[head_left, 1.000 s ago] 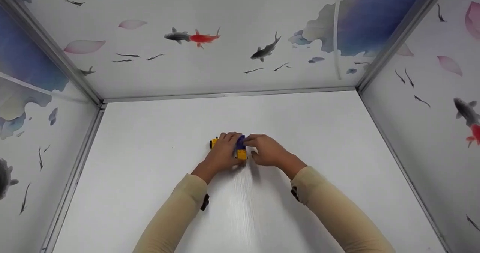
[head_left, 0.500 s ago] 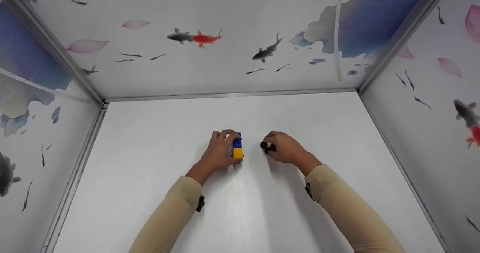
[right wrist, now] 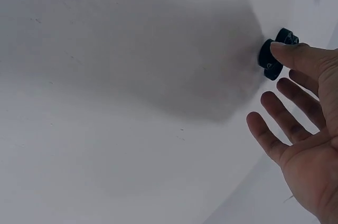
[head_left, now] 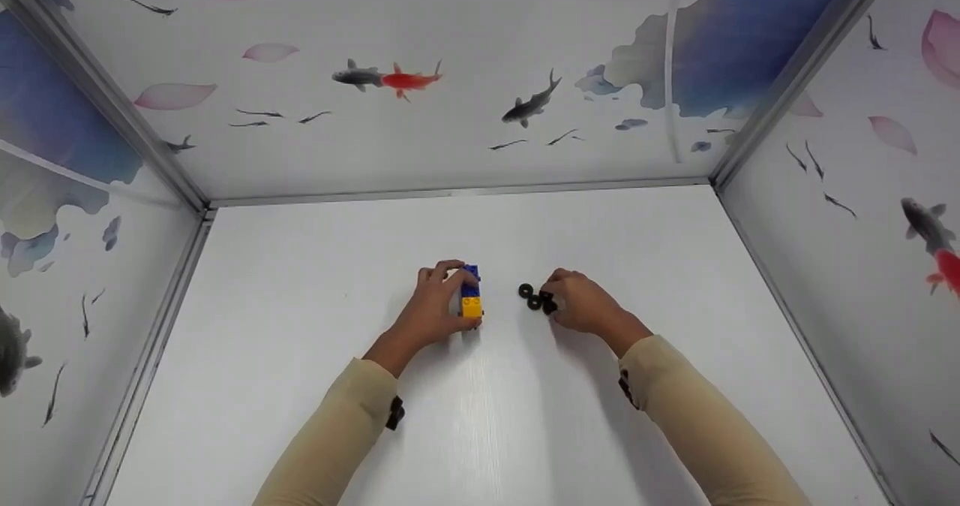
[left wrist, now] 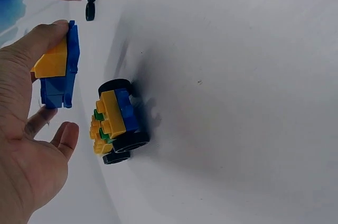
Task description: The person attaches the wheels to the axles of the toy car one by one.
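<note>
Pinching a blue-and-yellow toy-brick piece (head_left: 471,303) in the left grip (head_left: 429,303), with thumb at the near, yellow end and bent fingers at the far, blue end. Holding that piece above the tabletop (head_left: 337,386), a little nearer to the left side than the loose black wheels (head_left: 534,302). Showing in the left wrist view, just past the held piece and apart from it, a toy-brick car (left wrist: 113,121) built of yellow, green and blue bricks, with three black wheels in sight. Peeking in also at the upper right corner of the right wrist view, cut off by the edge.

Resting the right grip (head_left: 592,303) at the loose black wheels, with thumb laid on one of them and the other fingers loosely spread just beside. Lying close together on the tabletop, right of the held piece and well apart from it; partly covered by fingers, so cannot tell how many in all.

Wearing beige sleeves (head_left: 697,416) on both arms, with a small black device (head_left: 395,414) at the left wrist and another at the right, mostly hidden. Enclosed on three sides by white panels (head_left: 465,153) printed with koi, pink petals and blue-grey leaf shapes, and edged with metal rails (head_left: 457,193).
</note>
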A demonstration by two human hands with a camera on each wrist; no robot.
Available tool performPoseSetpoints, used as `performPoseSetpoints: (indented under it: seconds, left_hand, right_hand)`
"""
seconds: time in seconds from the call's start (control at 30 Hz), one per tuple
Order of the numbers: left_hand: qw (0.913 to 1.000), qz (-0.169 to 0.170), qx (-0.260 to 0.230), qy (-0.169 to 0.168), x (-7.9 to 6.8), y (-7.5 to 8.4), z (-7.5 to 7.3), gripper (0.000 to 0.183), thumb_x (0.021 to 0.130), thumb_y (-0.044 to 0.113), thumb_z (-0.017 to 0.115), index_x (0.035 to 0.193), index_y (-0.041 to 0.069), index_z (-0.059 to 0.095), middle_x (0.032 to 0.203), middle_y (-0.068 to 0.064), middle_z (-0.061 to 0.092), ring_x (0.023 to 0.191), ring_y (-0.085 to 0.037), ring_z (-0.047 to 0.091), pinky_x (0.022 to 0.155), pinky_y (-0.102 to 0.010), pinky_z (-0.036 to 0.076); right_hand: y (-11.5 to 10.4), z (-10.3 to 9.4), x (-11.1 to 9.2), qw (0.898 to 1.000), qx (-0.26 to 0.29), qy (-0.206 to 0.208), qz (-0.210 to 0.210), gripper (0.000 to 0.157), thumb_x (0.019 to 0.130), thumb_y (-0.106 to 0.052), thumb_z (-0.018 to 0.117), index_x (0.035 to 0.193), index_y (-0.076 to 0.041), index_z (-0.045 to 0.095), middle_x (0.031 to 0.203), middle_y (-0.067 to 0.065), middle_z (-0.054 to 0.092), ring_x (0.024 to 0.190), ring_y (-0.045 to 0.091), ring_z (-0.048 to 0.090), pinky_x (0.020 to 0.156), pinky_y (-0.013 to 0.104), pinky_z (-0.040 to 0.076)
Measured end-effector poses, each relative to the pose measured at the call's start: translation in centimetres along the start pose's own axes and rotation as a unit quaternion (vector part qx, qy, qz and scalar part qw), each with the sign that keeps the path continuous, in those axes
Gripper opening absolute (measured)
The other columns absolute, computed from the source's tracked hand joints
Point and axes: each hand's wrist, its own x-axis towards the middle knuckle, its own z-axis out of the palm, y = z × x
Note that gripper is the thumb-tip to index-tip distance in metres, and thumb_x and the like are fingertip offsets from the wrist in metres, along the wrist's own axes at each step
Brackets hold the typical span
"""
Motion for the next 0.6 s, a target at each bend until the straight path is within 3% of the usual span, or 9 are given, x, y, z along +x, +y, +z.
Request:
performPoseSetpoints:
  seconds: [0.23, 0.43, 0.6]
  left_hand:
    - [0.9999, 0.002, -0.011, 0.005, -0.3, 0.1, -0.1, 0.056, 0.091, 0.036, 0.093, 0.138, 0.033, 0.065, 0.174, -0.002, 0.038, 0.156, -0.038, 0.038, 0.125, -0.058, 0.050]
    - [0.9995, 0.009, -0.030, 0.010, -0.5, 0.0, 0.0, 0.050, 0.090, 0.035, 0.094, 0.133, 0.033, 0.068, 0.174, -0.003, 0.038, 0.153, -0.038, 0.045, 0.123, -0.056, 0.051]
    - [0.9973, 0.020, -0.069, 0.014, -0.7, -0.2, -0.1, 0.046, 0.089, 0.030, 0.095, 0.126, 0.032, 0.068, 0.173, -0.005, 0.037, 0.148, -0.040, 0.057, 0.125, -0.060, 0.048]
  right_hand:
    - [0.0, 0.9, 0.2, 0.999, -0.030, 0.009, 0.030, 0.045, 0.093, -0.017, 0.091, 0.132, -0.001, 0.076, 0.115, 0.019, 0.070, 0.100, 0.030, 0.068, 0.090, 0.048, 0.061]
    - [0.1, 1.4, 0.2, 0.998, -0.035, 0.011, 0.057, 0.045, 0.096, -0.015, 0.087, 0.136, 0.000, 0.074, 0.112, 0.018, 0.072, 0.101, 0.032, 0.069, 0.091, 0.048, 0.062]
    - [0.2, 1.4, 0.3, 0.998, -0.040, 0.017, 0.048, 0.041, 0.097, -0.010, 0.084, 0.135, 0.002, 0.074, 0.111, 0.018, 0.072, 0.099, 0.030, 0.070, 0.089, 0.047, 0.062]
